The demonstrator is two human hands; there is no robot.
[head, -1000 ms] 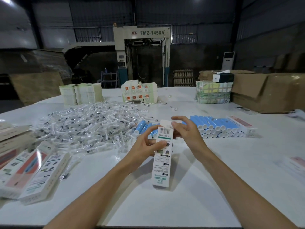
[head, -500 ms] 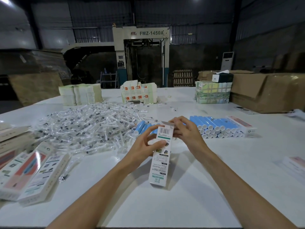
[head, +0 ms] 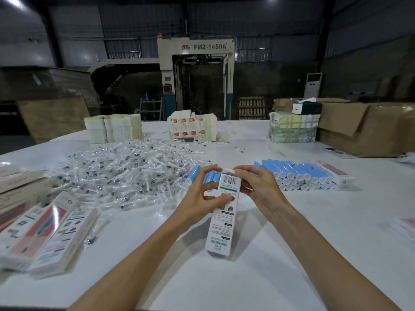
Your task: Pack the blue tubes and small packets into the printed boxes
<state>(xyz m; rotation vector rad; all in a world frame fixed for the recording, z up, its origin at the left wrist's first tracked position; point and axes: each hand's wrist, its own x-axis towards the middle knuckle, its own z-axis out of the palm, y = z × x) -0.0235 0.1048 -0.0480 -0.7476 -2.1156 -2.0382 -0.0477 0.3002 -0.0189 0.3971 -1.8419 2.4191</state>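
Open tabletop [head: 359, 218] at near right, packet heap [head: 125, 173] blocking left, blue tubes [head: 298, 172] stacked ahead, boxes [head: 56, 232] at left edge

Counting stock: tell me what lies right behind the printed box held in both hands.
Blue tubes lie on the table behind the printed box; the left hand and right hand cover some, so their count cannot be told.

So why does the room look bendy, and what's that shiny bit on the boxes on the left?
Head view: the wide-angle lens bends lines near the edges; glare streaks the printed boxes at left; the far machine is dim; the held box looks sharp.
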